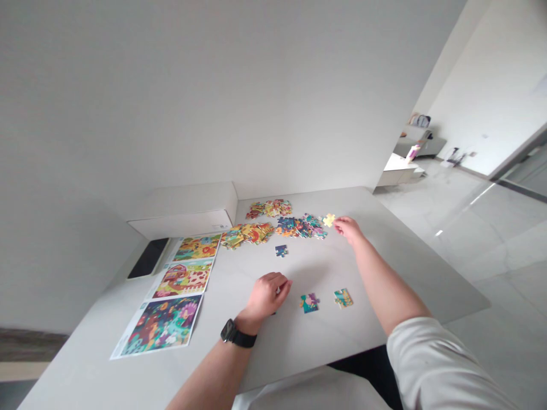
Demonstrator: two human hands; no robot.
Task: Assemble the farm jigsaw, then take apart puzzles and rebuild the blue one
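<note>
Head view: white table (299,336) bearing jigsaw piece piles (273,222), printed picture sheets (161,326) along its left side.
Right hand (348,229): fingers (338,225) pinching a yellow jigsaw piece (329,220), just beside the nearest pile.
Left hand (268,296): fingers (282,282) curled downward; whether they hold anything cannot be told.

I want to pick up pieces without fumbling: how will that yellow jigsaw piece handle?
The yellow jigsaw piece at the right hand looks like thin, light card, probably stiff, since it stays flat at the fingertips. Being flat, it seems unlikely to roll, like the loose pieces lying in heaps. Its narrow tabs might bend if forced.
</note>
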